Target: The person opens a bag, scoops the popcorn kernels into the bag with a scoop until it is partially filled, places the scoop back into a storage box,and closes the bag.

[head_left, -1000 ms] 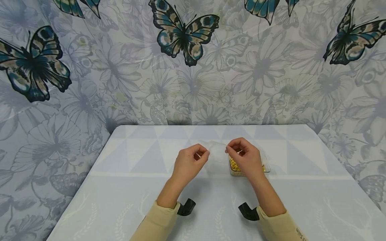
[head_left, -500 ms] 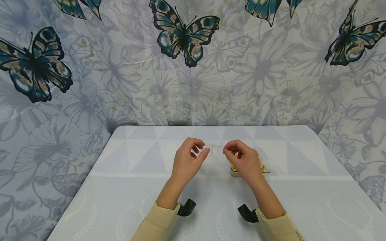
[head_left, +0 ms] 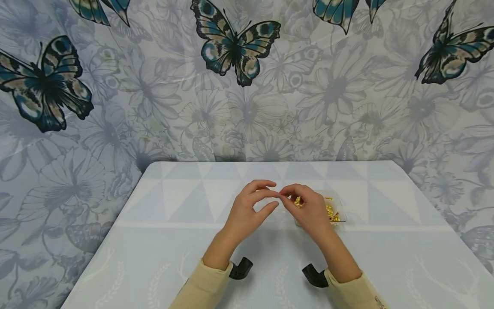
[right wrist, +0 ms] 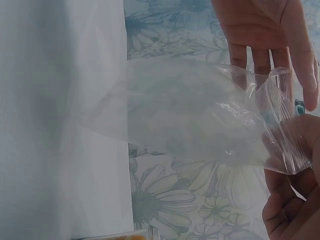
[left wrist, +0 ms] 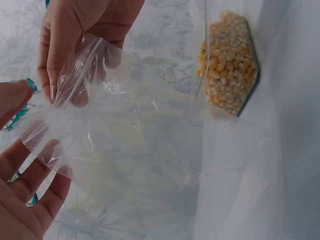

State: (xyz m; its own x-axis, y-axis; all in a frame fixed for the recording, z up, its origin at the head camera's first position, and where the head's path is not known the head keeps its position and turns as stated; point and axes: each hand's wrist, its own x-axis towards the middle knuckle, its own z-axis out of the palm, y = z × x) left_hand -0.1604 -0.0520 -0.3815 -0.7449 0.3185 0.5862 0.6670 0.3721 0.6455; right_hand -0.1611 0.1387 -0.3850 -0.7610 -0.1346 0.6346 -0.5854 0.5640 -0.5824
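A clear zip bag (left wrist: pixel 135 125) hangs with its zip edge between the two hands, over the table. My right hand (head_left: pixel 310 210) pinches that edge between thumb and fingers. Spread and fairly straight, the fingers of my left hand (head_left: pixel 245 210) lie along the bag's far side, their tips close to the right fingertips. The left thumb stands apart from the bag, as the left wrist view shows. Behind the right hand is a clear plastic box (head_left: pixel 342 210) of yellow corn kernels (left wrist: pixel 227 70), partly hidden by that hand in the head view.
The white and grey patterned table (head_left: pixel 162 257) runs back to a wall covering (head_left: pixel 173 107) printed with flowers and butterflies. A black curved piece (head_left: pixel 241 268) sticks out from the left cuff, and another black piece (head_left: pixel 314 275) from the right cuff.
My left fingers have loosened from their pinch on the bag, spread and moved right toward the right fingertips. My right hand has shifted slightly left, still holding the bag.
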